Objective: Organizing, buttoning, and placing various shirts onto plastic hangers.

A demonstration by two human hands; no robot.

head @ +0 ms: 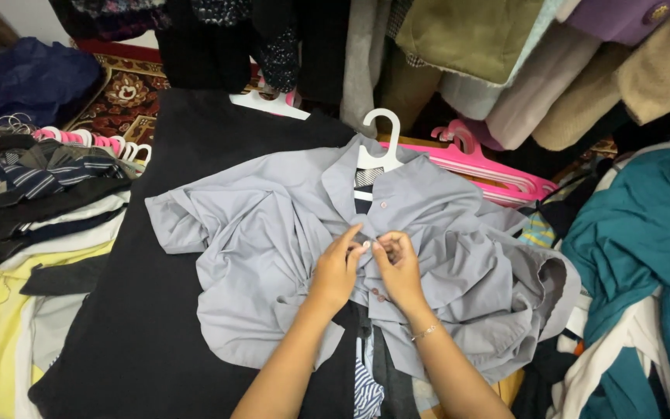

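Shirt: grey shirt (273, 233) on white hanger (380, 140), spread over black cloth (157, 310).
Left hand (336, 271): fingers pinching the placket.
Right hand (398, 268): pinching a button (365, 245).

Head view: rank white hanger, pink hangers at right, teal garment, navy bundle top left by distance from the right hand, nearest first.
1. White hanger, just above the right hand, inside the grey shirt's collar.
2. Pink hangers, up and to the right.
3. Teal garment, far right edge.
4. Navy bundle, top left corner, clearly farthest.
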